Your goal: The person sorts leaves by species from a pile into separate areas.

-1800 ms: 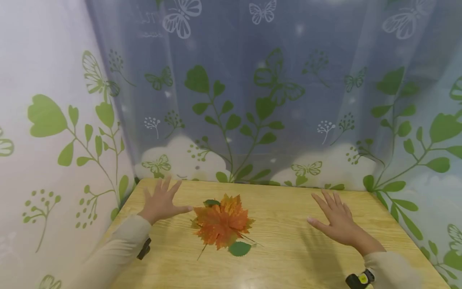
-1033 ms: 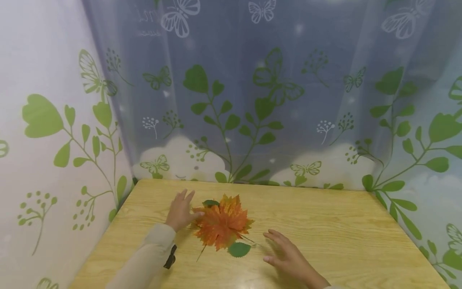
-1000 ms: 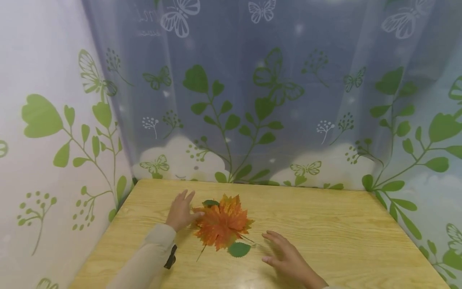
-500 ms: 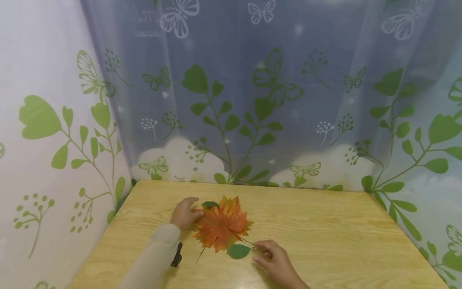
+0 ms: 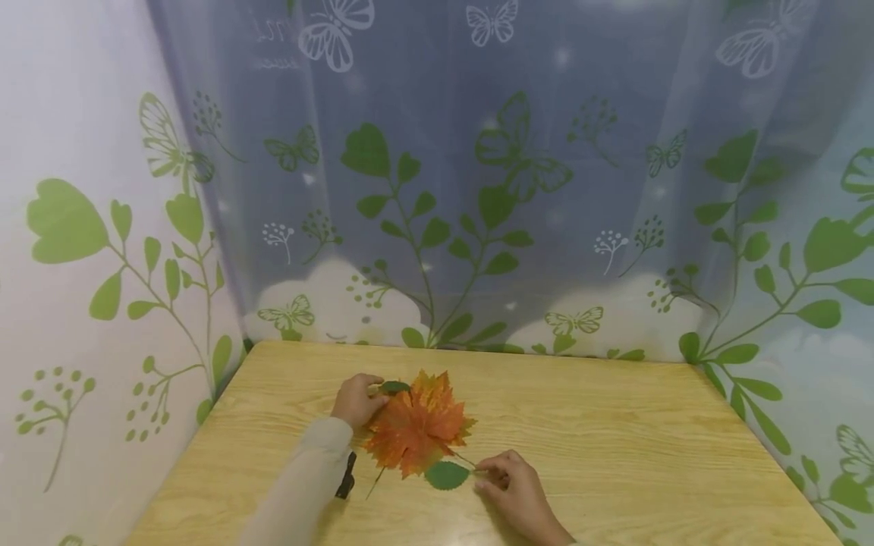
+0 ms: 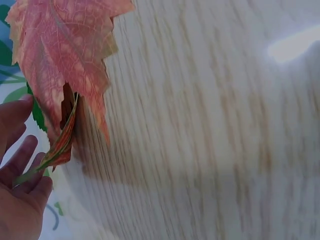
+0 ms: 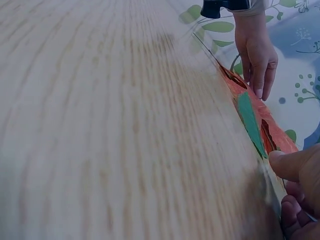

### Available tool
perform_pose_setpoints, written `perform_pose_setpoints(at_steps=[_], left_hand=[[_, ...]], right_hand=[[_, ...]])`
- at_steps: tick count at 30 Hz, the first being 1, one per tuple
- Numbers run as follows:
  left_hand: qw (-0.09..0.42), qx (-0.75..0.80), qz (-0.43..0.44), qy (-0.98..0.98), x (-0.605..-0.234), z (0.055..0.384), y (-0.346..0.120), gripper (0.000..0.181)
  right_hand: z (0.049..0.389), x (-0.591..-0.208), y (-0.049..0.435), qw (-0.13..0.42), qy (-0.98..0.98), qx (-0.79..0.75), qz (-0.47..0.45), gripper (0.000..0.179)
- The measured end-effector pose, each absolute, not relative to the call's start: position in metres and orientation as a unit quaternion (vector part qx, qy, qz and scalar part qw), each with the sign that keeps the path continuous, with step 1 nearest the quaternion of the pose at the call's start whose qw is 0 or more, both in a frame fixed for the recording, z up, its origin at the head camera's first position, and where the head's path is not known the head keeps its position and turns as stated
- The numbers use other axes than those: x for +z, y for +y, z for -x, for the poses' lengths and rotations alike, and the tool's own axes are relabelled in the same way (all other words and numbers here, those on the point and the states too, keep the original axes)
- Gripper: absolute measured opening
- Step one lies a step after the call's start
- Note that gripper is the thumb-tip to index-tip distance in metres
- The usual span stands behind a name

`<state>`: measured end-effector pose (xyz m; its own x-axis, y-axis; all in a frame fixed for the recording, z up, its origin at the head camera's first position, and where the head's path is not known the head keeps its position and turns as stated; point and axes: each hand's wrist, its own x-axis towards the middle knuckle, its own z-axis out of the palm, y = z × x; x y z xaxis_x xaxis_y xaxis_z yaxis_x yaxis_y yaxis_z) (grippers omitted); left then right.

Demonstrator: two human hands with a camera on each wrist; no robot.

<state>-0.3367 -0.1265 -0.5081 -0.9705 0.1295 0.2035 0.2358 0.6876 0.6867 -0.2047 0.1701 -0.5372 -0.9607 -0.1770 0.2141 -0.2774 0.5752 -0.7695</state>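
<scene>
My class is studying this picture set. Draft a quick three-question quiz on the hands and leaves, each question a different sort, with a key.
1. Count: In the head view, how many green leaves show, leaving out those printed on the backdrop?
2. True or false: In the head view, the right hand is nearer the lower green leaf than the left hand is.
3. Fill in: In the head view, the large jagged leaves over the wooden table are mainly ____ in colour.

Key:
1. Two.
2. True.
3. Orange.
</scene>
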Motion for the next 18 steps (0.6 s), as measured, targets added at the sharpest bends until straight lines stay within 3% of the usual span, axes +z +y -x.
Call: perform_pose_setpoints(at_steps=[18], left_hand=[[0.078, -0.372, 0.068, -0.923, -0.5132, 0.3412, -0.1196, 0.028]], right_hand=[[0.2099, -0.5395, 0.1682, 0.064, -0.887, 0.433, -0.145, 0.020]])
